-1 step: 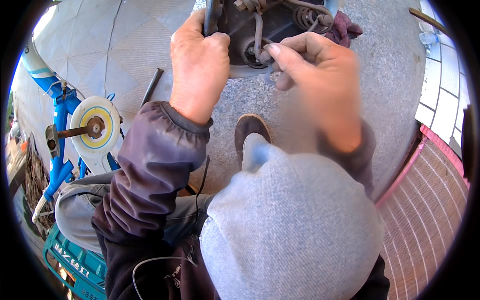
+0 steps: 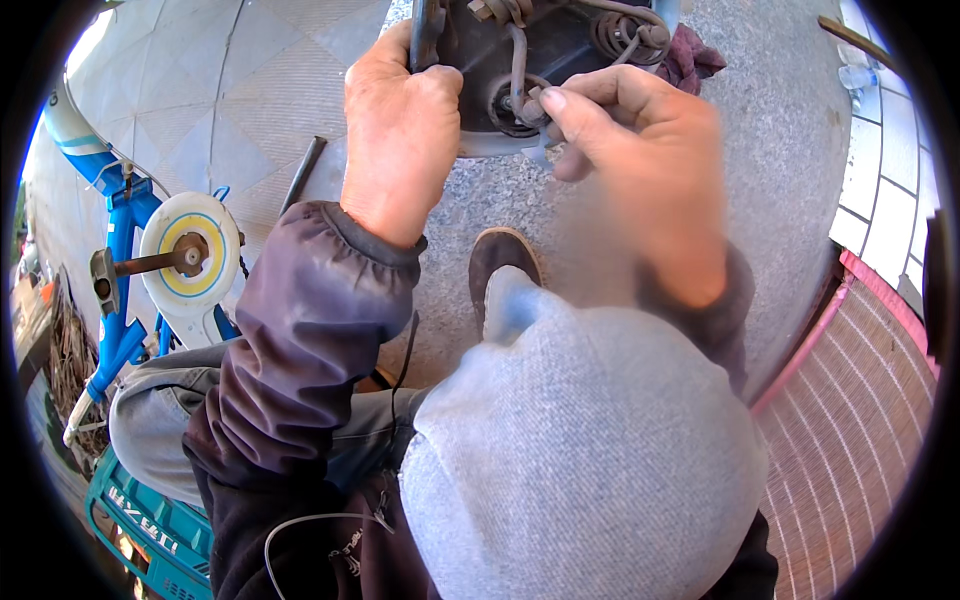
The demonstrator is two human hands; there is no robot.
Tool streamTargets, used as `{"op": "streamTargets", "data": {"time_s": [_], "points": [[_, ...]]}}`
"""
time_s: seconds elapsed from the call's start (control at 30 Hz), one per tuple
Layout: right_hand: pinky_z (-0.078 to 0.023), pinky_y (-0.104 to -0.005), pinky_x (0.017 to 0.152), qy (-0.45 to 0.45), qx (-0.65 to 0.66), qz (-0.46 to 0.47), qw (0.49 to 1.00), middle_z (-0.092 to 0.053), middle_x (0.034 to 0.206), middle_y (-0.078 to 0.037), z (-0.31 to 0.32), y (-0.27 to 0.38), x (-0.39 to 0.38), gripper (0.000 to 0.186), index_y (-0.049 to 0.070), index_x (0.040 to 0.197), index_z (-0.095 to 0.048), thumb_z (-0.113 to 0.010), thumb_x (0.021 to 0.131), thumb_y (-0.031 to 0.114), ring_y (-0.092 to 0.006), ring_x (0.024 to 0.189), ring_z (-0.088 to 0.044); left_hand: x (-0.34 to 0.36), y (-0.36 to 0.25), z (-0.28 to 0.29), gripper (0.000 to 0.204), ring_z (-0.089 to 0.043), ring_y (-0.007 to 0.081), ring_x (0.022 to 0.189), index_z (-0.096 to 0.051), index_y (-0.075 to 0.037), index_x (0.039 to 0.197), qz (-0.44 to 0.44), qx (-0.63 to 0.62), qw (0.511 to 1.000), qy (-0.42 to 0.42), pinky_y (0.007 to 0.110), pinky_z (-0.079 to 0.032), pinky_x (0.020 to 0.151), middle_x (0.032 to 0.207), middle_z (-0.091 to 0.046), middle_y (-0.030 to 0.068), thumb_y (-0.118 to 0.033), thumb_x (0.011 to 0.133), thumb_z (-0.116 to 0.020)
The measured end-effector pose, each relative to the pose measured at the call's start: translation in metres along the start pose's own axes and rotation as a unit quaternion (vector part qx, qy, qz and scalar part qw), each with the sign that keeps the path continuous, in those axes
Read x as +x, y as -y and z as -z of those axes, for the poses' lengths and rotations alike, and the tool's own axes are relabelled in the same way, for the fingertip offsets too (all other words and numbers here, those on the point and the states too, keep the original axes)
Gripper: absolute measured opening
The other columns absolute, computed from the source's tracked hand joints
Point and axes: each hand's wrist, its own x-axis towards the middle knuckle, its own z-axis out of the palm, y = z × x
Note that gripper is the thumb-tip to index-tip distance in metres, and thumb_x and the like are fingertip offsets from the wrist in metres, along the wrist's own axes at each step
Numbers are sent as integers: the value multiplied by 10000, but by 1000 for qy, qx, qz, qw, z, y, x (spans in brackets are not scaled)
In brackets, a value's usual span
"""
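Note:
An upturned bicycle saddle (image 2: 482,68) with a dark underside, bent metal rails and coil springs is at the top centre, partly cut off by the frame edge. My left hand (image 2: 405,110) is closed around its left rim. Beside its near end, my right hand (image 2: 640,135) pinches thumb and forefinger together at a small, dull metal piece (image 2: 535,108) by the bent rod, whose kind I cannot make out. A pale, thin flap shows just below those fingertips. One coil spring (image 2: 612,38) sits farther right, and a clamp bolt (image 2: 490,10) crosses the top.
A blue bicycle frame (image 2: 118,220) with a white chain guard (image 2: 190,250) stands at left. Near it lies a dark tube (image 2: 303,175). A teal case (image 2: 150,520) is at lower left, a maroon rag (image 2: 690,58) behind my right hand, and a striped mat (image 2: 850,430) at right.
My right fingertips have shifted very slightly beside the saddle, and the pale flap below them shows more clearly. My left hand keeps its hold.

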Motion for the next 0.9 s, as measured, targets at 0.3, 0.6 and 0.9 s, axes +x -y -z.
{"op": "streamTargets", "data": {"time_s": [0.3,0.6,0.9], "points": [[-473,-189,540,10,-17,38,999,-640,675,-40,5,1,-3,104,-30,889,-674,-669,834,58,-68,598,-594,2,8,1,266,-640,178,753,-586,81,1040,62,-121,990,33,282,-535,723,914,-648,128,55,790,-499],[-475,-180,516,22,-35,52,998,-658,669,-52,7,0,-2,94,-21,872,-675,-677,831,64,-66,575,-604,1,5,1,267,-640,176,744,-586,84,1038,78,-64,994,36,282,-536,717,904,-650,128,57,787,-498],[-454,-191,501,25,-52,36,998,-645,659,-51,5,3,-2,125,-29,843,-661,-679,824,93,-64,557,-586,0,8,4,265,-614,143,719,-605,70,1021,23,7,999,26,267,-516,682,856,-646,96,34,781,-499]]}}
